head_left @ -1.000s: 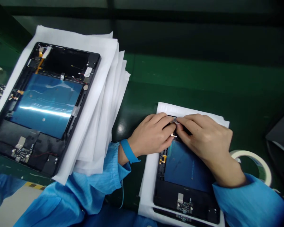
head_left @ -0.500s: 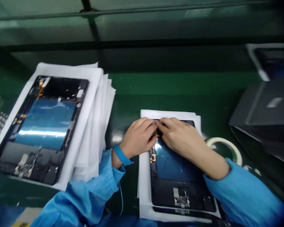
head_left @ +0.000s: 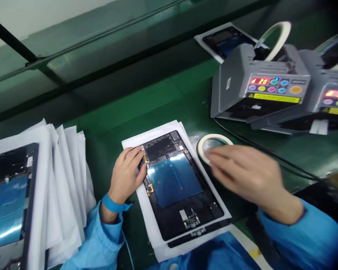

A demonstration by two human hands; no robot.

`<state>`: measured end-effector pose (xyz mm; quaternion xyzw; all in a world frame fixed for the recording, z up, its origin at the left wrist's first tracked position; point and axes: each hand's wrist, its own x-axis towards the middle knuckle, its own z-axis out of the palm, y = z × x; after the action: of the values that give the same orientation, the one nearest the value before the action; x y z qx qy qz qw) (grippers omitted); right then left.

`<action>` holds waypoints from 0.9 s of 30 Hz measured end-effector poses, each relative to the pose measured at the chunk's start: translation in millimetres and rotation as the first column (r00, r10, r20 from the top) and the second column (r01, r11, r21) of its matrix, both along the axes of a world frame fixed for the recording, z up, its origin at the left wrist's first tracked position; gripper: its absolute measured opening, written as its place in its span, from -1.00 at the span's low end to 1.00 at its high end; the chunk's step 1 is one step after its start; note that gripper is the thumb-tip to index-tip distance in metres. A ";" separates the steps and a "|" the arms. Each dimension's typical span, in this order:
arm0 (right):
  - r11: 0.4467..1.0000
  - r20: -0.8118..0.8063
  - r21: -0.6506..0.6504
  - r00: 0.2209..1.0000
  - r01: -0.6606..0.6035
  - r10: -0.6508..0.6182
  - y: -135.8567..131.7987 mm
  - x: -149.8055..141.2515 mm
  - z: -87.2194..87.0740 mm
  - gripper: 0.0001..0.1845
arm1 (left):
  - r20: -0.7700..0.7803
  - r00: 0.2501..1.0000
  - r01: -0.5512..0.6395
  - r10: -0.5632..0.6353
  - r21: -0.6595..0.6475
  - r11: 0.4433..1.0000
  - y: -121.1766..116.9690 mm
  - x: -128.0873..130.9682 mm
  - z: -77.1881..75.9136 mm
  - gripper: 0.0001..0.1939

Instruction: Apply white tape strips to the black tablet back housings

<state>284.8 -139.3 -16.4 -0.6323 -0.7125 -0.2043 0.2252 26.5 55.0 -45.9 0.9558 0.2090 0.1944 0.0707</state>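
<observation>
An opened tablet [head_left: 183, 221] with a blue film-covered battery lies on white sheets [head_left: 154, 243] in the middle. My left hand [head_left: 126, 170] rests on its upper left edge, thumb apart from the bent fingers; the fingertips are partly hidden. Out to the right, my right hand [head_left: 248, 174] hovers beside the tablet, in front of a roll of cream tape [head_left: 211, 138] on the bench. Motion blurs its fingers, so whether they hold anything does not show. A blue strap [head_left: 114, 205] circles my left wrist.
To the left, another opened tablet [head_left: 8, 210] lies on a stack of white sheets [head_left: 64, 195]. Two grey tape dispensers [head_left: 233, 82] with lit displays stand at the right, their cable [head_left: 270, 152] crossing the bench. Behind them lies a further tablet [head_left: 214, 37].
My right hand has left the tablet's top edge and moved right to the tape roll. My left hand stays at the tablet's upper left. The view has turned right, bringing the dispensers' fronts into sight.
</observation>
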 end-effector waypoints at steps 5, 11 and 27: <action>0.855 0.226 0.215 0.828 0.472 -0.514 -19.9 63.6 -13.7 -0.77 | 0.015 1.000 0.008 -0.008 0.017 1.000 4.2 1.0 1.9 -0.69; 0.766 0.121 0.132 0.757 0.629 -0.642 -1.1 92.7 -32.3 -0.68 | 0.033 0.999 0.022 -0.023 0.031 0.999 5.5 -0.3 0.6 -0.70; 0.731 0.008 0.053 0.731 0.681 -0.682 6.9 114.6 -44.1 -0.68 | 0.046 0.998 -0.026 0.030 -0.082 0.996 0.5 -1.7 -3.8 -0.65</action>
<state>399.3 -132.4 -60.5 -0.8411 -0.4296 -0.2975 0.1395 24.8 55.5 -49.7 0.9442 0.2283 0.2094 0.1120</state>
